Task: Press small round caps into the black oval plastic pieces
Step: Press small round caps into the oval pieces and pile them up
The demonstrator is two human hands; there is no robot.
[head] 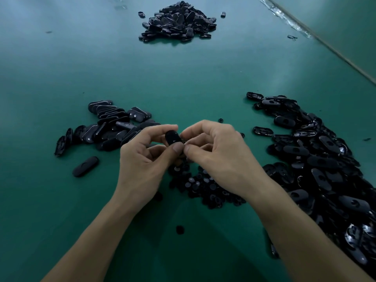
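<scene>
A dull green table (183, 82) fills the room's view, with a strip of crinkled tape (289, 19) running along its far right edge.

In the head view, both hands meet over the middle of the table. The left hand (142, 159) has its grip closed on one oval piece (173, 137), thumb below and fingers above, holding it up off the table. The right hand (219, 157) pinches at that same piece's right end with thumb and forefinger. Whether a cap sits between those fingertips is hidden from me.

Directly under the hands lies a scatter of small round caps (199, 184), and one stray cap (180, 230) sits nearer, between the forearms.

As for progress, I'd judge the job only partly done. The small group on the left (109, 127) looks like finished pieces, since a few show a round centre filled in. The big heap on the right (317, 159) shows open holes and seems to be waiting. It far outweighs the left group, so much is left. A far heap (179, 21) sits well apart. I cannot tell its state.

A lone piece (85, 166) lies near left, apart from the group. Nothing blocks the hands, though the right forearm lies just beside the big heap and could nudge it.
</scene>
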